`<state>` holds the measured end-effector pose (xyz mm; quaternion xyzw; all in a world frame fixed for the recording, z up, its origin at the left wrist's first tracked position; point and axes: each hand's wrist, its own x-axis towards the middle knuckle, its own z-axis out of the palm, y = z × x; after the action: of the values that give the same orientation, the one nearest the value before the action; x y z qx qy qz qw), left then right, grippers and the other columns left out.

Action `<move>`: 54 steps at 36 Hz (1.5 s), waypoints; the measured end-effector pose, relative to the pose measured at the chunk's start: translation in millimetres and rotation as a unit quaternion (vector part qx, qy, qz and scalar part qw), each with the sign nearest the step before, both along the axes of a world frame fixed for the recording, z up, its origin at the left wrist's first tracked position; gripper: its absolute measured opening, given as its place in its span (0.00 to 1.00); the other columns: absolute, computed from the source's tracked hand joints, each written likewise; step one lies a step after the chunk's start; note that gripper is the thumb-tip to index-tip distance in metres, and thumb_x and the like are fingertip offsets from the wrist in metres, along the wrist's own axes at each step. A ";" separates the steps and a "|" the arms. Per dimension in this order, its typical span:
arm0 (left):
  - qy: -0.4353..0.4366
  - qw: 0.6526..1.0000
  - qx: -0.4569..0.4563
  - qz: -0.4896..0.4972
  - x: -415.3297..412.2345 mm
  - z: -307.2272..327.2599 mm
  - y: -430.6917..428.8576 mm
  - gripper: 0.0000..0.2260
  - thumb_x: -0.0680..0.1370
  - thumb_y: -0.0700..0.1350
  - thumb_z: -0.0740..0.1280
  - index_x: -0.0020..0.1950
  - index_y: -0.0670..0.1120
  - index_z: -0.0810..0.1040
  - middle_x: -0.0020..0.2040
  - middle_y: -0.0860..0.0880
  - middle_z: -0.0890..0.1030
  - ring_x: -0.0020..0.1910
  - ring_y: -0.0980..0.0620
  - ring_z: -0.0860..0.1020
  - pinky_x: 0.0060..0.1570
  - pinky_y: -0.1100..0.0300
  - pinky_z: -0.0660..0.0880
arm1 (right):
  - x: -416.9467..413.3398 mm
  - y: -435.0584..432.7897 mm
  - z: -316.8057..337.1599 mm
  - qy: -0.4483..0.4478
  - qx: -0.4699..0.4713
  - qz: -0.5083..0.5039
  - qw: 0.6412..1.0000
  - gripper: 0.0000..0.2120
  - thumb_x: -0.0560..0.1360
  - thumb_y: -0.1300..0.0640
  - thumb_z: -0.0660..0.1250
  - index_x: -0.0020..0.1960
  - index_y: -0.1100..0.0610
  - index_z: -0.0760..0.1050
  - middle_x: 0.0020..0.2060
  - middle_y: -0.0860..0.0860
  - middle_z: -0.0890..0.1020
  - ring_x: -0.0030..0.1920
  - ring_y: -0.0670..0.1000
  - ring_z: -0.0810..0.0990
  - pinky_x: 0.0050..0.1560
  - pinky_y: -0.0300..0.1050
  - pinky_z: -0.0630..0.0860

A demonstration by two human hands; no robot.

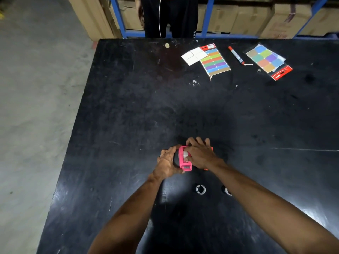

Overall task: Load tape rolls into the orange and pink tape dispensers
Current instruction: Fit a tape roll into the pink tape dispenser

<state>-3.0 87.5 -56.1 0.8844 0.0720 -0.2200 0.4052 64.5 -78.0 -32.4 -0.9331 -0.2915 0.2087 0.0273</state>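
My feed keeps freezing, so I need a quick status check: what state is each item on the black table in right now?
Pink plastic tape dispenser: gripped by left hand, clear roll seated.
Right hand: on the dispenser's roll.
Orange dispenser: mostly hidden, unclear.
Two clear tape rolls: loose on table.
Red marker: capped, lying flat.
Two coloured label packs: lying flat.

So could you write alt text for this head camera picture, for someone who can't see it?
Seen from above, a person's left hand and right hand grip a pink tape dispenser with a clear roll inside, on a black table. Two loose tape rolls lie nearer the camera; sticker sheets and a red marker lie at the far edge.
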 end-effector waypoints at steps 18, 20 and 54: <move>0.011 1.000 0.007 0.002 4.4 -0.4 6.7 0.48 0.57 0.52 0.82 0.71 0.63 0.61 0.63 0.58 0.73 0.64 0.53 0.65 0.68 0.48 0.65 | 18.6 -2.2 -1.0 0.035 0.103 -0.020 0.994 0.14 0.71 0.45 0.70 0.55 0.43 0.78 0.57 0.40 0.76 0.59 0.49 0.69 0.55 0.55 0.61; 0.014 1.000 0.003 0.000 3.5 -3.2 4.8 0.48 0.57 0.52 0.82 0.71 0.63 0.61 0.63 0.59 0.73 0.63 0.53 0.65 0.68 0.47 0.65 | 12.9 -6.1 -1.1 -0.001 0.127 -0.025 0.992 0.10 0.71 0.46 0.69 0.51 0.43 0.76 0.53 0.40 0.77 0.58 0.48 0.71 0.53 0.54 0.61; 0.016 1.000 0.006 0.004 2.8 -11.5 6.7 0.51 0.56 0.51 0.83 0.73 0.62 0.61 0.67 0.59 0.72 0.64 0.54 0.65 0.71 0.48 0.65 | -54.3 -11.6 -6.5 -0.162 0.115 0.033 0.980 0.02 0.70 0.53 0.71 0.39 0.49 0.82 0.41 0.45 0.79 0.47 0.52 0.74 0.52 0.51 0.62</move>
<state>-0.2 94.2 -67.5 0.8829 0.0836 -0.2316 0.3997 10.2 -89.6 -38.9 -0.9352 -0.3445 0.0205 0.0797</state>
